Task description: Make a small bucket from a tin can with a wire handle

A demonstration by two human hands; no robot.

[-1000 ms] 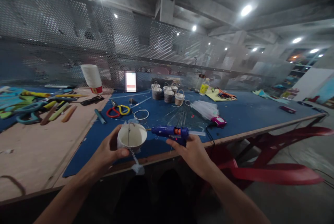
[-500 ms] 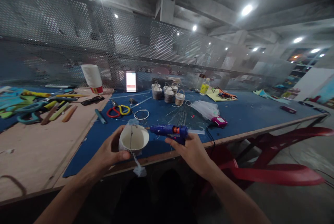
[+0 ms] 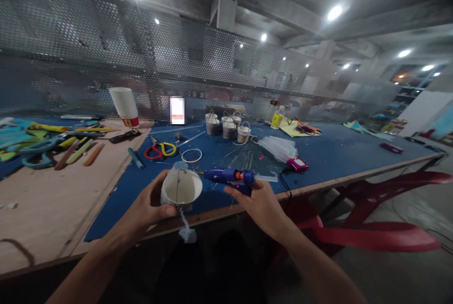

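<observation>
My left hand is closed around a white paper cup, its open mouth tilted up toward me. A dark line runs down the cup's inner wall, and a pale twisted strip dangles from its lower side past the table edge. In my right hand I grip a blue hot glue gun by its handle. Its nozzle points left, close to the cup's far rim; whether it touches I cannot tell. A clear glue stick sticks out of its back end.
Several small bucket-like cups with handles stand behind. Scissors, a white ring and bagged glue sticks lie on the blue mat. Stacked paper cups stand at left; a red chair is at right.
The pale strip hanging from the cup has swung slightly left and down. Both hands, the cup and the glue gun hold almost the same position.
</observation>
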